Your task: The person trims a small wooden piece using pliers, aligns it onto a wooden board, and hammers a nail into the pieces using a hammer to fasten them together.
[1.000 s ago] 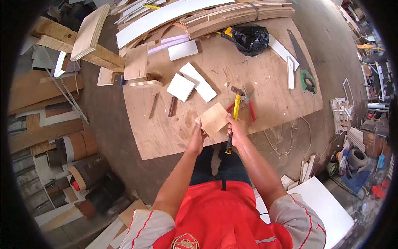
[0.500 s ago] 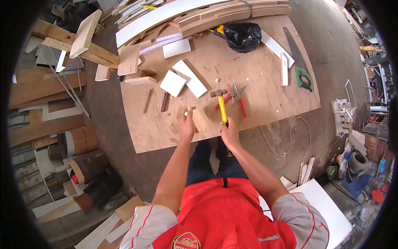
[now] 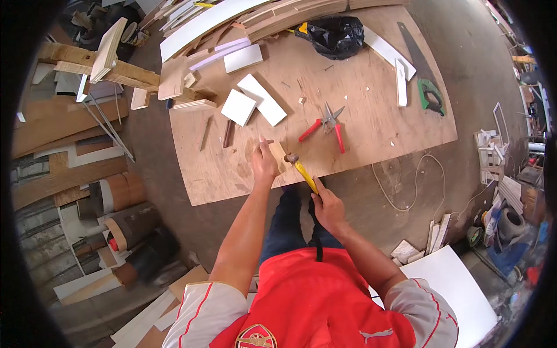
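Note:
My right hand is wrapped round the yellow handle of a hammer. The hammer's rusty brown head lies close to a pale wooden block near the front edge of the worktable. On the block's left side is my left hand, its fingers closed together at a small brown tip; what they pinch is too small to make out. Beyond the hammer, red-handled pliers rest with their jaws apart. Two white-faced wood pieces, a square one and a longer one, lie past my left hand.
A green-handled saw lies at the table's right side, near white strips. At the back are a black plastic bag and stacked boards. A wooden frame juts in from the left. A cord lies on the floor.
The hammer has come down and left, from upright over the pliers to tilted with its head by the wooden block. My left hand stays beside the block. The camera view has shifted slightly.

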A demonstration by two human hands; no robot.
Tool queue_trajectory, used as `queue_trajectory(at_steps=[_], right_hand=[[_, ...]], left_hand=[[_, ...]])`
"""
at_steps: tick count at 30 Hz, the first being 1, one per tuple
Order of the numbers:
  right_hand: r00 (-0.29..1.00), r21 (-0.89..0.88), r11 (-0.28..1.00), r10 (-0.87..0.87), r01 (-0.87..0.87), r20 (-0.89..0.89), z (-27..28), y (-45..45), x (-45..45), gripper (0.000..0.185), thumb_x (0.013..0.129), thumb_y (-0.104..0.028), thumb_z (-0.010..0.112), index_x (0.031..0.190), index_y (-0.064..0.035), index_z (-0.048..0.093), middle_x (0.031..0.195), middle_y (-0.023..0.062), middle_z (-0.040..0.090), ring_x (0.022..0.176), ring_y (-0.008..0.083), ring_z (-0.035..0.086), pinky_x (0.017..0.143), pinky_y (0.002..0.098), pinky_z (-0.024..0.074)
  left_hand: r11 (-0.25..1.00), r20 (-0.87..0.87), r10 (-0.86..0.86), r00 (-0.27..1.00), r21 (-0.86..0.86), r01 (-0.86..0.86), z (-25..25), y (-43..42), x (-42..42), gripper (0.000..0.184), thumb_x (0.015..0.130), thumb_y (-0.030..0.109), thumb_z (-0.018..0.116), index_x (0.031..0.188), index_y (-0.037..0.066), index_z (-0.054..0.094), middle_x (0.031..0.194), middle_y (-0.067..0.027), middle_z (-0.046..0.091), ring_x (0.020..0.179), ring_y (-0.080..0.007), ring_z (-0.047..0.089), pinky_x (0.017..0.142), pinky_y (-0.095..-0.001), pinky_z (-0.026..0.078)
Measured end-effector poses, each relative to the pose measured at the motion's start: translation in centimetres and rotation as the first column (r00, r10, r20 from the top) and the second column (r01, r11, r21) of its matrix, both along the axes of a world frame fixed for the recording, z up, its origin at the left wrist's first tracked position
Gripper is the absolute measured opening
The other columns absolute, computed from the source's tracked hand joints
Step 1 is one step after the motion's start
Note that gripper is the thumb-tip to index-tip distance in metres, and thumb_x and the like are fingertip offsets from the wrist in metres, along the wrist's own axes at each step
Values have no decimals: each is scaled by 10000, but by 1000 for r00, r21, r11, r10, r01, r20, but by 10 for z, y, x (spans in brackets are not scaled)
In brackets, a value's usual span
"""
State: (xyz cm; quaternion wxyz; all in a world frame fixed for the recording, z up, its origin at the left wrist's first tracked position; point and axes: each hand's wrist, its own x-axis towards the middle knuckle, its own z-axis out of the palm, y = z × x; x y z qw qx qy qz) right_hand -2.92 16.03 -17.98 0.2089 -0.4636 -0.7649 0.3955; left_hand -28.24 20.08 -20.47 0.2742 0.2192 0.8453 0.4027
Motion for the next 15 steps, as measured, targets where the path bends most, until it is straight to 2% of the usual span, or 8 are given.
queue_trajectory(at_steps=[1, 4, 7, 10, 13, 15], right_hand=[[1000, 22, 1000, -6, 6, -10, -3, -5, 0, 565, 1045, -179, 648, 1592, -158, 509, 866, 185, 653, 764, 413, 682, 674, 523, 549], [999, -2, 999, -32, 32, 20, -6, -8, -5, 571, 1037, -161, 657, 1589, -141, 512, 858, 173, 649, 753, 410, 678, 652, 521, 543], [998, -91, 994, -55, 59, 41, -4, -10, -7, 605, 1033, -111, 655, 1613, -154, 490, 908, 183, 672, 806, 406, 687, 720, 505, 558], [997, 2, 997, -71, 71, -22, 1, -11, -11, 602, 1032, -110, 654, 1611, -166, 499, 874, 172, 649, 762, 397, 673, 680, 501, 556], [989, 180, 976, -108, 126, -104, 6, -12, -15, 609, 1028, -147, 662, 1613, -166, 494, 798, 129, 590, 643, 345, 633, 588, 466, 541], [996, 144, 986, -83, 80, 18, -2, -15, -18, 621, 1020, -134, 671, 1614, -162, 494, 802, 128, 594, 645, 344, 634, 583, 472, 535]], left_hand=[[1000, -57, -11, 998, -6, 11, 5, 1, 3, 704, 1139, 538, 360, 1165, -43, 758, 1080, -279, 752, 1044, -389, 718, 973, -458, 519], [1000, 2, 4, 1000, 1, -4, 9, 4, 6, 716, 1140, 545, 368, 1146, -53, 762, 1055, -271, 760, 1015, -360, 727, 945, -447, 533], [996, 158, 83, 984, 23, -88, 2, 5, 2, 719, 1142, 550, 372, 1130, -50, 770, 1023, -261, 765, 994, -341, 730, 929, -437, 540], [999, 139, 47, 989, 18, -50, 4, 4, 1, 717, 1139, 572, 370, 1116, -23, 770, 1012, -162, 743, 962, -248, 672, 931, -386, 515], [999, 60, 32, 998, -8, -32, 10, 6, 4, 717, 1136, 580, 371, 1118, -14, 772, 987, -155, 741, 935, -249, 677, 903, -385, 525], [1000, 28, 14, 1000, -2, -14, 7, 7, 2, 719, 1134, 584, 369, 1113, -6, 780, 970, -154, 740, 930, -248, 677, 906, -382, 525]])
